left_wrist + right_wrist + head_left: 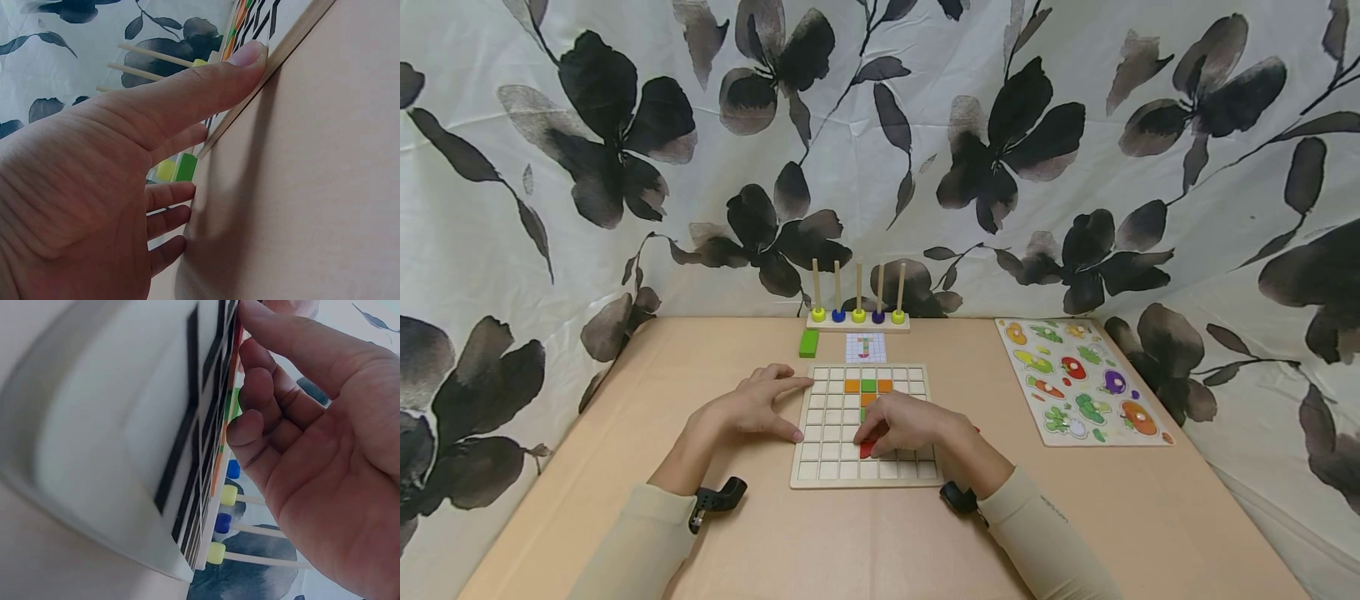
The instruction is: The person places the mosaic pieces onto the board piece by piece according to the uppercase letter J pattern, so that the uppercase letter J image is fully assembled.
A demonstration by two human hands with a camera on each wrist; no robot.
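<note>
A white grid board with a pale wooden frame lies on the table. Orange tiles and a green tile form a row near its top, with more tiles running down below. My left hand touches the board's left edge with thumb and index finger; its fingers are extended in the left wrist view. Over the lower middle of the grid, my right hand pinches a red tile with thumb and fingertips, the other fingers curled. My right hand hides part of the tile column.
Behind the board are a small pattern card, a green block and a peg stand with yellow and blue beads. A vegetable picture board lies to the right. Floral cloth hangs beyond the table.
</note>
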